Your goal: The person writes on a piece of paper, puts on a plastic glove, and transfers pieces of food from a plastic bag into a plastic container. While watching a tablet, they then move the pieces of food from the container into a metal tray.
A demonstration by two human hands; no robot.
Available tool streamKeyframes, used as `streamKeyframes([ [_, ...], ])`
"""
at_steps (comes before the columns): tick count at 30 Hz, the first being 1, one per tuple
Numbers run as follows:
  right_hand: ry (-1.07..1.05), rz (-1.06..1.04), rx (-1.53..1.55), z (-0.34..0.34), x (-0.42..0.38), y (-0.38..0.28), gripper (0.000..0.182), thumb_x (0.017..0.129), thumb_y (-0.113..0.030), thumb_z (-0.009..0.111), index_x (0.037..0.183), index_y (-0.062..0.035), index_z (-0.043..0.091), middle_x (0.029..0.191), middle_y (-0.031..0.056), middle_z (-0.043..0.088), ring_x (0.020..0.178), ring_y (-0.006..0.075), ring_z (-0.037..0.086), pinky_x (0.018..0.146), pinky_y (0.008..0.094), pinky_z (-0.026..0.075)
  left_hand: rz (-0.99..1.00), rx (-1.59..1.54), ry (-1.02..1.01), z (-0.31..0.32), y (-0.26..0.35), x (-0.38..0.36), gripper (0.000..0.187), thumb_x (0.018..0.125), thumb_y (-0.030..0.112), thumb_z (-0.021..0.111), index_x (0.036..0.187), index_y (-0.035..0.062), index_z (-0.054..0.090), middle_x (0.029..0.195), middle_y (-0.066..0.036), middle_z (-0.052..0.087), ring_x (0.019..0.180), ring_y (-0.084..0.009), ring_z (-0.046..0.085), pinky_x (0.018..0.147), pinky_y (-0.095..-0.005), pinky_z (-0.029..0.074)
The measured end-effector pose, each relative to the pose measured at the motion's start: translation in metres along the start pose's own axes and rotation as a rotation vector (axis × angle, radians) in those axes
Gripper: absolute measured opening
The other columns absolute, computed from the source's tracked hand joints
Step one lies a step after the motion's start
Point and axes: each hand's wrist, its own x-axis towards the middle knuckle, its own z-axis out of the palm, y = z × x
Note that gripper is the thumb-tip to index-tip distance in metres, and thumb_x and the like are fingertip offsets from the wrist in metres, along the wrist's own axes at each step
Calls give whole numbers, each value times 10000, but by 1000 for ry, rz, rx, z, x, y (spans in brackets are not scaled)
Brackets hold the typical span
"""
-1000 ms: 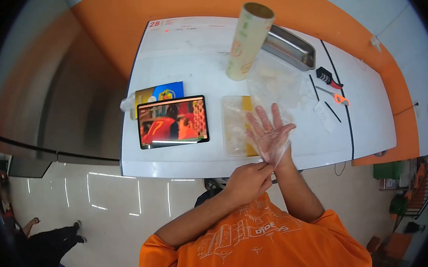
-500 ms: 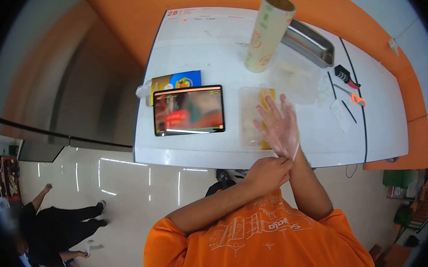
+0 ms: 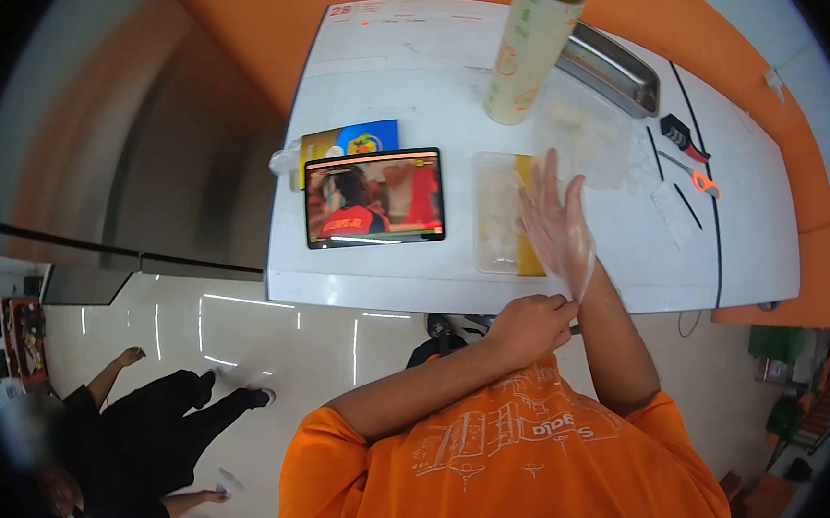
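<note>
The left hand (image 3: 532, 328) pinches the bottom of a clear glove (image 3: 580, 255). I see the right hand (image 3: 551, 219) wearing it, fingers spread. The glove is right of the tablet (image 3: 373, 199), past a clear box (image 3: 497, 217) beside that tablet.

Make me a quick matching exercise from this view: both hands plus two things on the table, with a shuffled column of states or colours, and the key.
1. right hand
2. left hand
3. tablet
4. scissors

A. orange at the handle end
B. fingers closed at the other hand's wrist
C. spread inside a clear glove
D. lit, with a picture on its screen

Pairs: 1-C, 2-B, 3-D, 4-A
</note>
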Motion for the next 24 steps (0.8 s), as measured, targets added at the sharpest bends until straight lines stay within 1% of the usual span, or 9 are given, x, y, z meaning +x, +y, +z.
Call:
streamKeyframes([
  [2,-106,-39,-127,-16,8,-5,953,967,-851,187,1695,-244,93,1753,151,87,1603,388,94,1260,590,24,8,-9,2,-7,5,2,193,860,130,664,1020,42,602,891,-124,644,822,-352,673,699,-467,554],
  [5,-85,-156,-168,-40,18,-9,917,987,-825,215,1695,-252,109,1745,145,125,1593,376,138,1273,549,43,21,5,43,-18,8,5,206,893,176,680,1035,56,592,895,-123,642,800,-356,670,678,-465,550],
  [8,102,-396,-224,-41,11,-2,917,1000,-806,248,1696,-234,78,1740,144,146,1585,358,166,1277,518,65,-155,21,172,-36,24,11,311,943,330,708,978,63,552,846,-115,636,751,-361,675,620,-469,544],
  [10,295,-552,-217,-19,1,1,925,1011,-788,265,1695,-219,16,1750,145,109,1591,348,145,1274,514,57,-155,54,182,-38,31,19,299,946,319,705,962,62,553,840,-112,639,756,-355,680,620,-469,547],
  [14,410,-632,-214,-34,1,7,928,1034,-741,318,1691,-134,70,1747,156,129,1591,325,160,1278,468,77,-98,234,173,-27,26,31,211,956,239,678,942,59,570,838,-110,648,764,-337,689,620,-465,553],
  [19,118,-358,-544,-67,-4,-3,762,1123,-498,328,1646,31,160,1716,186,229,1590,289,198,1282,340,126,17,170,133,-13,23,36,138,928,164,671,943,61,580,838,-117,649,763,-325,687,636,-460,555],
  [20,119,-359,-540,-62,-4,-4,762,1123,-498,328,1646,31,160,1716,186,229,1590,289,198,1282,340,126,47,141,125,-11,23,36,135,915,154,677,942,62,581,833,-118,647,765,-329,682,646,-458,555],
  [22,217,-346,-304,-49,-3,-8,722,1141,-496,252,1648,13,186,1712,170,247,1588,264,188,1286,391,107,56,109,116,-8,23,37,128,904,145,680,940,66,585,834,-118,647,767,-334,676,659,-458,551],
  [24,233,-343,-340,-51,1,-16,715,1135,-508,262,1643,-7,220,1689,185,287,1581,269,215,1279,383,133,61,79,113,1,24,36,123,893,135,683,937,70,589,835,-118,646,769,-338,670,671,-458,546],
])
